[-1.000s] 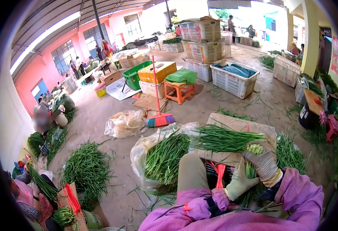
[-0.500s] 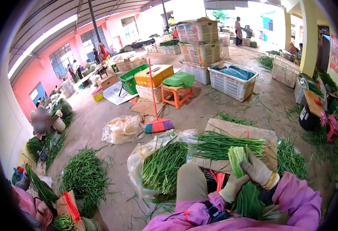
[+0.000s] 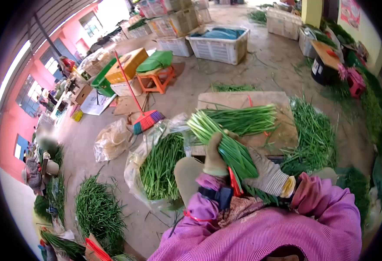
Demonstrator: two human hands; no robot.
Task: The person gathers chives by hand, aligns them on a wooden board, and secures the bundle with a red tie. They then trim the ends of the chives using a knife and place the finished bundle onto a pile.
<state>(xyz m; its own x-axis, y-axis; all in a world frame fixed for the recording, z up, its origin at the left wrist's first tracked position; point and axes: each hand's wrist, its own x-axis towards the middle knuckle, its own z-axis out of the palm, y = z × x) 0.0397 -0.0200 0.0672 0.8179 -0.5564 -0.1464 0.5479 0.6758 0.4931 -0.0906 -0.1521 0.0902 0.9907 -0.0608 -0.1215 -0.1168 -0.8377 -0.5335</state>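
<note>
A bundle of green stalks (image 3: pixel 228 150) lies slantwise in front of my body, its pale ends pointing to the upper left. My left hand (image 3: pixel 215 157), in a tan glove, is wrapped round it. My right hand (image 3: pixel 265 172), in a striped grey glove, is pressed against the bundle's right side, its fingers partly hidden behind the leaves. Just beyond, more green stalks (image 3: pixel 247 119) lie on a flat board (image 3: pixel 286 132). Red strips (image 3: pixel 235 180) hang below the bundle by my left wrist.
An open plastic bag (image 3: pixel 132 172) of stalks stands left of my knee. Loose green piles (image 3: pixel 99 211) lie on the floor at left and right (image 3: pixel 315 135). Farther off are a broom (image 3: pixel 147 121), an orange stool (image 3: pixel 156 80) and a white crate (image 3: pixel 221 45).
The view has tilted down and turned right. The bundle, upright before, now leans to the upper left with its leaves raised. My left hand has moved up onto its middle.
</note>
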